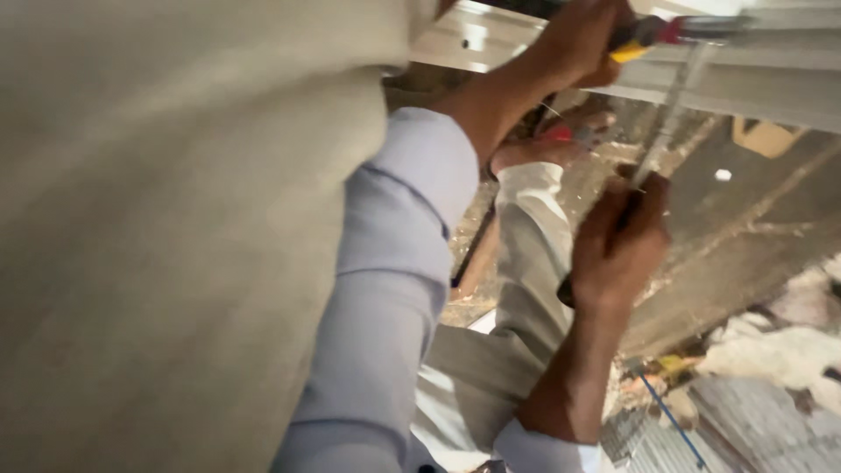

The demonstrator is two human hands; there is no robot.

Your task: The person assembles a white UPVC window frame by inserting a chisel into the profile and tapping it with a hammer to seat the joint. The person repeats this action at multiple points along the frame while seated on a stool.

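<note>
At the top of the view, against a pale metal frame (771, 79) that runs across the upper right, the left hand (574, 44) is wrapped shut around the yellow-and-red handle of a screwdriver (653, 35), whose silvery shaft points rightward along the frame; the fingers are fully curled, so the tool is gripped firmly, seemingly so its tip can be pressed sideways into the metal. Lower down and nearer the middle, the right hand (618, 250) is closed around the dark handle of a second slender tool (666, 140), its thin bright blade rising up toward the frame; this grip too is tight, with no gap visible between fingers and handle, and the upright angle looks suited to steadying or prying from beneath. Both forearms come out of light blue sleeves (394, 289), and the left arm crosses in front of a broad beige wall surface (175, 219) that fills the left side. Beneath the hands lie the person's pale trousers (517, 333) and a foot in a red-strapped sandal (547, 144) on a dusty floor (745, 236). Motion blur softens everything, and the white debris (780, 350) at lower right cannot be made out clearly. No container shows anywhere in the view.
</note>
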